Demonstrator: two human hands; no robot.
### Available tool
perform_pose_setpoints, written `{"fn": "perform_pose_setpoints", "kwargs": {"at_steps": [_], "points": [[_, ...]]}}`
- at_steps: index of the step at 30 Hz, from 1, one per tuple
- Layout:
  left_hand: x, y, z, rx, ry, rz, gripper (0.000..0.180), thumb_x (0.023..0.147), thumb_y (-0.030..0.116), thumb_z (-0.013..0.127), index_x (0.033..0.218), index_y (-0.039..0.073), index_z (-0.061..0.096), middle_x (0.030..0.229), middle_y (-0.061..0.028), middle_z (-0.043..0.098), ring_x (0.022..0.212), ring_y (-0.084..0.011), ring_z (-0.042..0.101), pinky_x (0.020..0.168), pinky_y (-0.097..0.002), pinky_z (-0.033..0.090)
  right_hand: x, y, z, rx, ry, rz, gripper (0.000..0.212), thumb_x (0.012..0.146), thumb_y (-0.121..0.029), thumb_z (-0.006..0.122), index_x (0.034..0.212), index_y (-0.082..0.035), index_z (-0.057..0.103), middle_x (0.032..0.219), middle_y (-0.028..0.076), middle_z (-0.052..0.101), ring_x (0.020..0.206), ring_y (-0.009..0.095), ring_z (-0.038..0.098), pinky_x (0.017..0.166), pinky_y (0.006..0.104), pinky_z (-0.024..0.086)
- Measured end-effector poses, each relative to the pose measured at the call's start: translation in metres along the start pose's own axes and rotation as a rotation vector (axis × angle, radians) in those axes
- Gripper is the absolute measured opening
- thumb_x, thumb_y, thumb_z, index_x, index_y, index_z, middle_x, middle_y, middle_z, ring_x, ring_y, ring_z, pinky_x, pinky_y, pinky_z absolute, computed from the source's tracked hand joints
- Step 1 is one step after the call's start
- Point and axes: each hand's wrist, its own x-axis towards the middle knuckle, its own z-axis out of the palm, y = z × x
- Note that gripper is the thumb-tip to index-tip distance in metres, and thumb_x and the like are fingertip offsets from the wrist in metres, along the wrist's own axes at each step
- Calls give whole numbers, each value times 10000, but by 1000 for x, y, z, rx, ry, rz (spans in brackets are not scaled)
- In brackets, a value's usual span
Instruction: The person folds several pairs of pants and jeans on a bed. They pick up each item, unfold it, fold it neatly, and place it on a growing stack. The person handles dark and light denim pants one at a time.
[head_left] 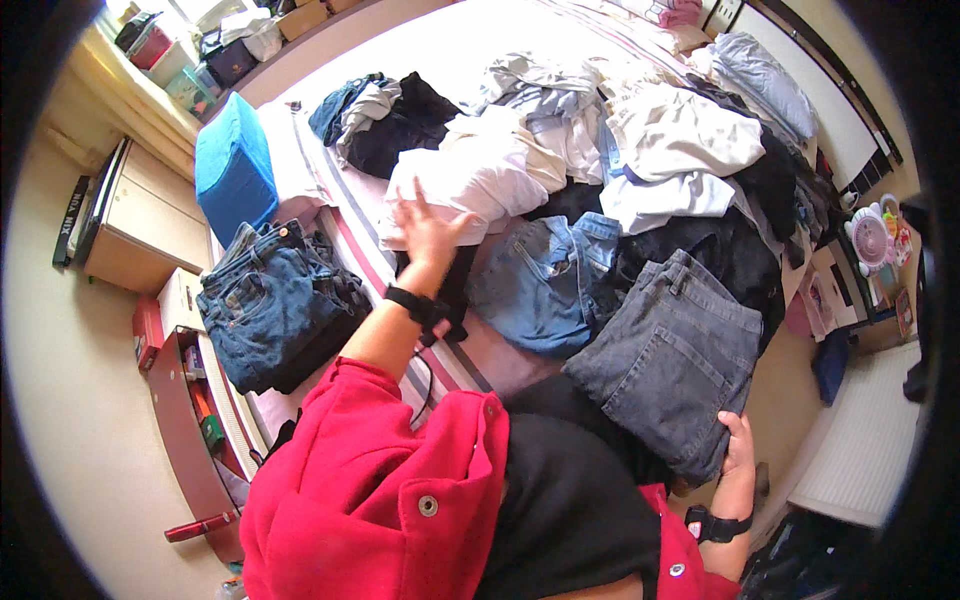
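My left hand [430, 228] is stretched out with fingers spread over a bundled white garment [465, 185] on the bed. Whether its palm presses on the cloth, I cannot tell. Folded dark grey jeans [672, 358] lie at the near right, and my right hand [738, 445] grips their right lower edge; part of its fingers is hidden beneath the denim. A blue denim garment [550, 280] lies just beyond the grey jeans. To the left of my left arm is a stack of folded blue jeans [275, 300].
A bright blue block-shaped cushion [235, 165] stands behind the jeans stack. White shirts [680, 140] and dark clothes heap across the bed's far right. A wooden cabinet [155, 215] flanks the bed at left. A small pink fan [872, 238] stands at far right.
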Motion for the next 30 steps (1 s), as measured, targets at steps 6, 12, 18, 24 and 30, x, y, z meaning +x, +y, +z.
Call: {"fn": "perform_pose_setpoints", "kwargs": {"at_steps": [6, 12, 18, 24, 30], "points": [[44, -97, 53, -768, -434, -260, 851, 617, 167, 817, 1311, 2, 353, 1194, -128, 511, 1073, -264, 505, 934, -353, 401, 3, 4, -2, 23, 22, 71, 598, 681, -178, 635, 1202, 41, 441, 1081, 164, 569, 950, 305, 591, 847, 414, 503], [-1, -48, 42, -1122, -558, -590, 777, 626, 249, 804, 1274, 43, 428, 1224, -143, 479, 1077, -282, 484, 879, -406, 422, 3, 10, -1, 87, -7, 98, 578, 686, -181, 628, 1184, 57, 456, 1063, 172, 573, 920, 310, 602, 828, 414, 515], [-40, 5, 27, -260, -459, -93, 935, 564, 512, 762, 1320, 97, 400, 1388, -217, 304, 1289, -419, 263, 1035, -418, 316, 2, 10, -5, 53, 44, 106, 573, 696, -176, 616, 1186, 74, 454, 1077, 183, 572, 923, 312, 602, 844, 422, 506], [-59, 48, 25, -402, -188, 436, 544, 662, 228, 730, 1140, 53, 539, 985, -175, 556, 899, -352, 558, 803, -383, 466, -3, -3, 9, 64, 11, 32, 582, 700, -201, 606, 1190, 71, 450, 1058, 179, 573, 915, 305, 598, 825, 412, 505], [-101, 82, 19, -273, -525, 680, 696, 615, 121, 721, 1260, 111, 459, 1165, -155, 483, 1013, -332, 500, 858, -427, 437, -8, -19, 23, -14, 69, 24, 625, 688, -245, 603, 1205, 63, 435, 1085, 182, 558, 927, 300, 590, 805, 398, 508]]}}
